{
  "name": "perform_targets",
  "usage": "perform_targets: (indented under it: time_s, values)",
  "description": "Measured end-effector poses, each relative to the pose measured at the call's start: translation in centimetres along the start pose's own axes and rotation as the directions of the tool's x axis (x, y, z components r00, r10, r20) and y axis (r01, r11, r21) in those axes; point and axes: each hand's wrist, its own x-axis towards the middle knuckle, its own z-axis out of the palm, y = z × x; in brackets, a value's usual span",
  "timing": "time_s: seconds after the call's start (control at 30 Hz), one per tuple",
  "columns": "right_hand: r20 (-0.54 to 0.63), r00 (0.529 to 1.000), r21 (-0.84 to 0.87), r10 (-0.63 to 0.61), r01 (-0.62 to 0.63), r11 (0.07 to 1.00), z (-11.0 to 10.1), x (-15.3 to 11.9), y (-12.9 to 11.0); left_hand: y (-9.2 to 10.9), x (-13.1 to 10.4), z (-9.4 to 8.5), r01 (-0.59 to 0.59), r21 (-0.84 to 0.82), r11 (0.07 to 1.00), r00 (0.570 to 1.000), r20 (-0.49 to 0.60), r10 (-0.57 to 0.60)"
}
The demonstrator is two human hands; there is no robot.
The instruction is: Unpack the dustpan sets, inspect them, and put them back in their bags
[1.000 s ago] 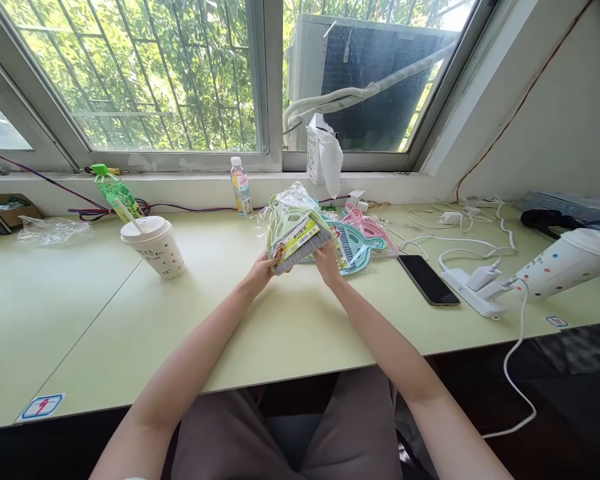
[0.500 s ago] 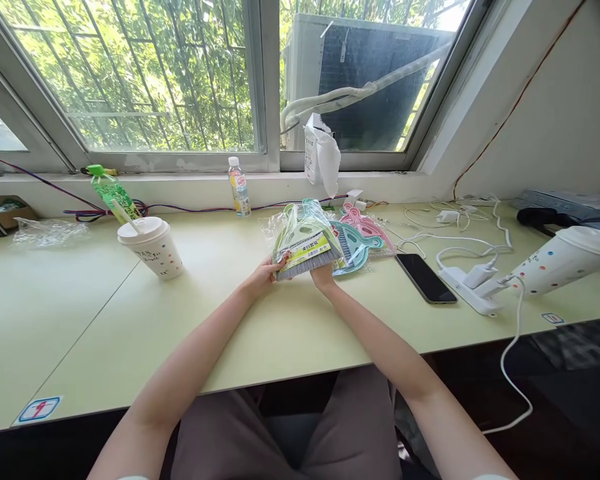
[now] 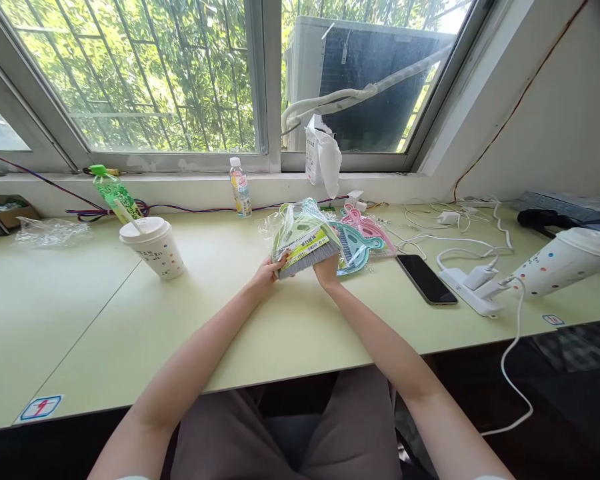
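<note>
A green mini brush-and-dustpan set (image 3: 299, 227) in clear plastic wrap, with a yellow printed label and grey bristles facing me, is held tilted above the table. My left hand (image 3: 270, 268) grips its left end, the thumb on the front by the label. At the lower right my right hand (image 3: 326, 268) holds the set from behind and beneath; its fingers are hidden by the bristles. Just right of it lie a blue wrapped brush set (image 3: 360, 247) and a pink one (image 3: 363, 221), partly overlapping.
On the left stand a paper cup (image 3: 155, 250) with a straw and a green bottle (image 3: 115, 190). A small bottle (image 3: 241, 190) is by the sill. To the right are a phone (image 3: 427, 279), a white power strip (image 3: 473, 293) with cables, and a tilted cup (image 3: 563, 263).
My right hand has shifted slightly right along the underside of the set. The left hand keeps its grip, and the set has turned only a little.
</note>
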Motion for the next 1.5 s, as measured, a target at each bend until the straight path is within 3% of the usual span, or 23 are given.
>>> perform_targets:
  time_s: [0.1, 0.2, 0.47, 0.57, 0.67, 0.8, 1.03, 1.27, 1.5]
  values:
    - [-0.079, 0.985, -0.216, -0.153, 0.133, 0.967, -0.2, 0.3, -0.4, 0.2, 0.2, -0.1, -0.013, -0.020, 1.000, 0.999, -0.031, 0.013]
    - [-0.069, 0.979, -0.341, -0.193, 0.159, 0.927, -0.3, 0.3, -0.5, 0.3, 0.2, 0.0, -0.030, -0.056, 0.998, 0.998, -0.060, 0.027]
    - [-0.136, 0.962, -0.434, -0.238, 0.158, 0.887, 0.5, -0.2, 0.2, 0.5, -0.3, 0.2, -0.030, -0.121, 0.992, 0.990, -0.137, 0.014]
    - [-0.075, 0.982, -0.533, -0.172, 0.106, 0.839, 0.5, -0.1, 0.5, 0.7, -0.4, 0.4, -0.015, -0.166, 0.986, 0.988, -0.152, -0.010]
    - [0.028, 0.985, -0.625, -0.168, 0.148, 0.767, 0.2, 0.3, 0.7, 0.8, -0.6, 0.6, 0.003, -0.189, 0.982, 0.990, -0.140, -0.030]
    - [0.133, 0.968, -0.698, -0.211, 0.243, 0.674, -0.1, 0.9, 0.9, 0.7, -0.6, 0.5, 0.009, -0.169, 0.986, 0.992, -0.122, -0.030]
    - [0.277, 0.917, -0.766, -0.286, 0.390, 0.511, -0.4, 1.1, 0.8, 0.0, -0.2, 0.6, 0.057, -0.184, 0.981, 0.976, -0.196, -0.093]
    - [0.292, 0.914, -0.824, -0.283, 0.390, 0.411, -0.8, 0.9, 0.3, -0.3, 0.0, 0.3, 0.056, -0.198, 0.979, 0.981, -0.170, -0.091]
    - [0.181, 0.937, -0.833, -0.299, 0.308, 0.460, -0.8, 0.8, 0.6, -0.7, 0.5, -0.3, 0.031, -0.198, 0.980, 0.978, -0.198, -0.071]
